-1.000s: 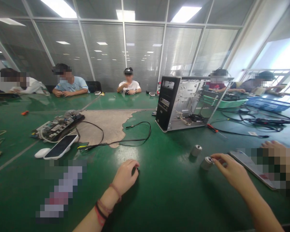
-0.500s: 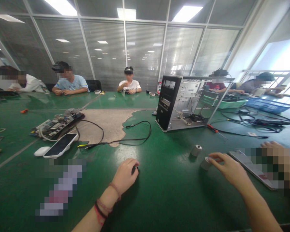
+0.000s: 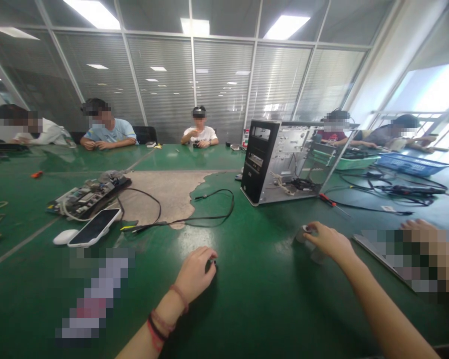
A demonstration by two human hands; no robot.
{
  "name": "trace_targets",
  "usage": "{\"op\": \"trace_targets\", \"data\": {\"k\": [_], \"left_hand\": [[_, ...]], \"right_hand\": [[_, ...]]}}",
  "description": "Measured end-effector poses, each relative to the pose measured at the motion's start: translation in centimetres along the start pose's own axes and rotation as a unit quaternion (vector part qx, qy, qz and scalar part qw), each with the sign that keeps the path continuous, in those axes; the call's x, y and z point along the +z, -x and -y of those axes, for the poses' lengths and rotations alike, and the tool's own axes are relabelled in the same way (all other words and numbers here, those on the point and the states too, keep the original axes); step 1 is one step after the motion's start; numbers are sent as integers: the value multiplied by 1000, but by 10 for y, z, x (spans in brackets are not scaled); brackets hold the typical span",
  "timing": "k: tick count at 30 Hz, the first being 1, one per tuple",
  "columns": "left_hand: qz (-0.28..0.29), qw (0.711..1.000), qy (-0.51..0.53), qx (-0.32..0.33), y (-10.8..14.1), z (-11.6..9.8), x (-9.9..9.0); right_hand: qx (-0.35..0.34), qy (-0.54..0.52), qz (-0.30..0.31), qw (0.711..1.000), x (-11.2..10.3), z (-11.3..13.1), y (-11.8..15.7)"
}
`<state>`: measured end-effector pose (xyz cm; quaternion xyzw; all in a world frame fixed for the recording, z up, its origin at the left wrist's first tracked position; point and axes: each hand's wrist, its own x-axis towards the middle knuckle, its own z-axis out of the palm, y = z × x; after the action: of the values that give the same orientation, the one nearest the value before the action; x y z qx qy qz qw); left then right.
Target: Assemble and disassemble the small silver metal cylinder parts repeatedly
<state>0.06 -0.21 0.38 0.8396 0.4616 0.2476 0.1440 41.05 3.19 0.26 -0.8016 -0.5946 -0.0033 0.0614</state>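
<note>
My right hand (image 3: 331,243) reaches over the table with thumb and fingers closed at the top of a small grey metal cylinder (image 3: 300,236). A second such cylinder (image 3: 317,257) stands just behind it, nearer me, partly hidden under the hand and blurred. My left hand (image 3: 196,271) rests on the table at centre, its fingers curled around a small black piece (image 3: 208,265) that I cannot make out further. Bracelets circle the left wrist.
An opened computer case (image 3: 262,164) stands ahead. Circuit boards (image 3: 88,194), a phone (image 3: 95,227) and a black cable (image 3: 224,214) lie to the left. At right are another person's hand (image 3: 428,237), a screwdriver (image 3: 327,200), cables and baskets (image 3: 411,163). Other people sit around the table.
My right hand has moved left and forward, from the nearer metal cylinder to the farther one. My left hand has stayed nearly still.
</note>
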Motion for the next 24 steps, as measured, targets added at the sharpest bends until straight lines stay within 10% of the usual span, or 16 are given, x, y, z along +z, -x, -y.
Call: {"op": "trace_targets", "data": {"k": [17,24], "left_hand": [[-3,1000,9,5,0,0,-2],[-7,1000,2,4,0,0,-1]], "right_hand": [[-76,-32,22,996,-15,43,-5],[-320,-321,94,887,-27,119,30]]}}
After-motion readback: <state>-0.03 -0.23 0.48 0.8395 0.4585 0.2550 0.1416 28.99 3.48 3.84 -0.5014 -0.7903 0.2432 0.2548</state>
